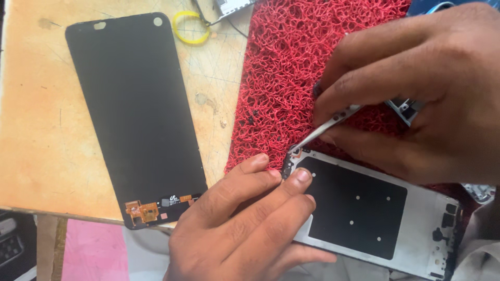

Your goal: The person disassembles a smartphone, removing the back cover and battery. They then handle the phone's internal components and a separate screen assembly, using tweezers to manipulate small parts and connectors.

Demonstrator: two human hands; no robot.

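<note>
My left hand [245, 224] grips the near corner of a silver phone frame [422, 218] with a black panel in its middle, thumb and forefinger pinching the corner. My right hand [422, 88] holds metal tweezers [328, 125], whose tips touch the frame's top corner next to my left fingertips. The frame lies partly on a red looped mat [291, 62].
A detached black phone screen [133, 109] with an orange flex cable at its lower end lies on the worn orange tabletop [31, 119]. A yellow ring [190, 27] and a small metal part sit at the back. The table's front edge runs lower left.
</note>
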